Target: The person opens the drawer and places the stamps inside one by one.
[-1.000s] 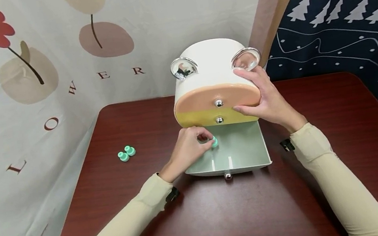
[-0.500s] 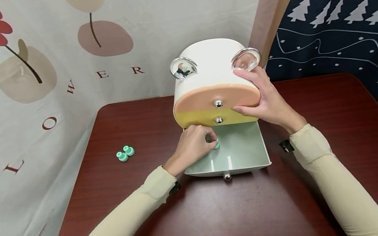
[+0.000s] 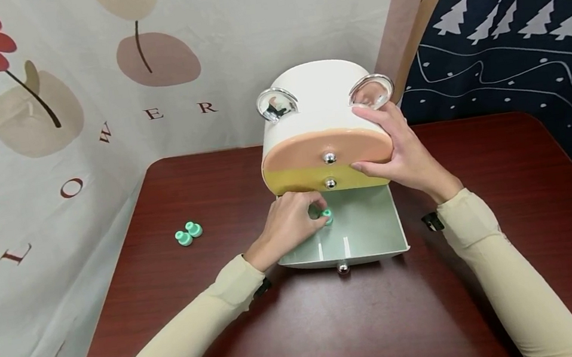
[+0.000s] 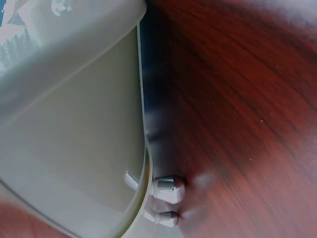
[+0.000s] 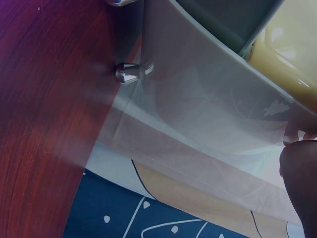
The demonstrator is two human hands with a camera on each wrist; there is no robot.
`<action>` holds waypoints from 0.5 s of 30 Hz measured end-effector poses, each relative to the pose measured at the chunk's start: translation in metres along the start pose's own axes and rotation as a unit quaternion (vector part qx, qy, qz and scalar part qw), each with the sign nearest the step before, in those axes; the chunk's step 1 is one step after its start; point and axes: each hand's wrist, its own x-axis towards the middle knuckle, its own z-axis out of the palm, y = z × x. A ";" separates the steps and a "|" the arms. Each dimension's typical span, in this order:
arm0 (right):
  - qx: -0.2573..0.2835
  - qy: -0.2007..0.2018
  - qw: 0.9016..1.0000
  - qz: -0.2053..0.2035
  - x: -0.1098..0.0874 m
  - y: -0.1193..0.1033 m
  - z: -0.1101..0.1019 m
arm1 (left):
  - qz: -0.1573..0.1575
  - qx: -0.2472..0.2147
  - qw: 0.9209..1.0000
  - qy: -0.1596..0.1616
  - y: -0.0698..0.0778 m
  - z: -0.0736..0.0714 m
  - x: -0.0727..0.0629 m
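Observation:
A white desktop drawer cabinet (image 3: 320, 92) stands on the table, its peach drawer (image 3: 296, 154) and yellow drawer (image 3: 299, 180) pushed in. The lowest, pale green drawer (image 3: 366, 231) is pulled out toward me. Inside it, my left hand (image 3: 291, 220) pinches a small mint-green stepped piece (image 3: 327, 215) between thumb and forefinger, near the drawer floor. My right hand (image 3: 404, 148) grips the cabinet's right side, thumb on the front and fingers by the silver-rimmed ear. In the right wrist view, part of this hand (image 5: 299, 171) shows at the right edge.
Two more mint-green stepped pieces (image 3: 188, 233) rest together on the dark red table (image 3: 211, 188) at left. A round silver knob (image 3: 343, 268) sticks out from the open drawer's front. Printed cloth (image 3: 225, 48) hangs behind the table.
My left hand has shifted slightly right with the mint-green piece, whose round top now shows more plainly. My right hand keeps its hold on the cabinet.

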 end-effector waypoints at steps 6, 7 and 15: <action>0.004 0.000 1.000 0.002 0.000 -0.002 0.001 | -0.003 -0.050 0.999 0.022 -0.003 -0.008 -0.011; 0.004 -0.001 1.000 0.001 0.000 -0.002 0.001 | 0.000 -0.059 0.998 0.031 -0.004 -0.009 -0.013; 0.007 0.000 1.000 0.008 -0.001 -0.004 0.000 | 0.066 -0.116 0.984 0.116 -0.016 -0.014 -0.028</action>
